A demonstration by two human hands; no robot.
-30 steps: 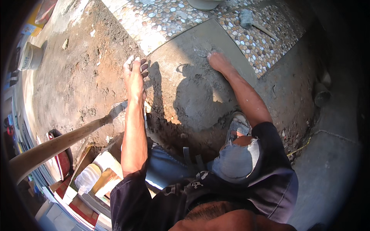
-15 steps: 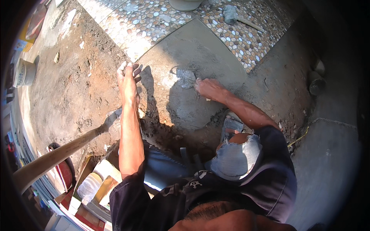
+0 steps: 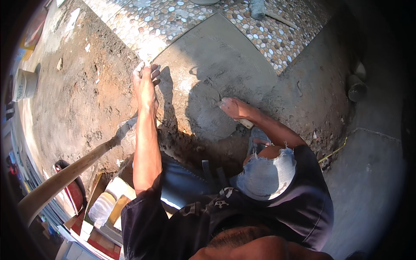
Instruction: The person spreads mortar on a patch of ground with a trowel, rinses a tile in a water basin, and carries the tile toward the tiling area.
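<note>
My right hand (image 3: 234, 108) is closed around a trowel, whose pale handle end (image 3: 245, 123) sticks out below my palm. The trowel's blade is low over the wet grey mortar (image 3: 229, 65) and hard to make out against it. My left hand (image 3: 146, 82) is stretched forward, near the left corner of the mortar patch and the pebbled paving. Its fingers are loosely bent and apart, the tips whitish with dust, and nothing shows in them. My shadow falls across part of the mortar.
Pebbled paving (image 3: 173, 19) borders the mortar at the far side, with a mallet (image 3: 258, 11) lying on it. A white bucket (image 3: 25, 84) stands far left. A long wooden-handled tool (image 3: 69, 173) slants past my left forearm. Near it sits a box of odds and ends (image 3: 102, 238).
My right hand has moved slightly nearer and turned, so the trowel's flat blade no longer faces up and its handle end now shows. My left hand has barely moved.
</note>
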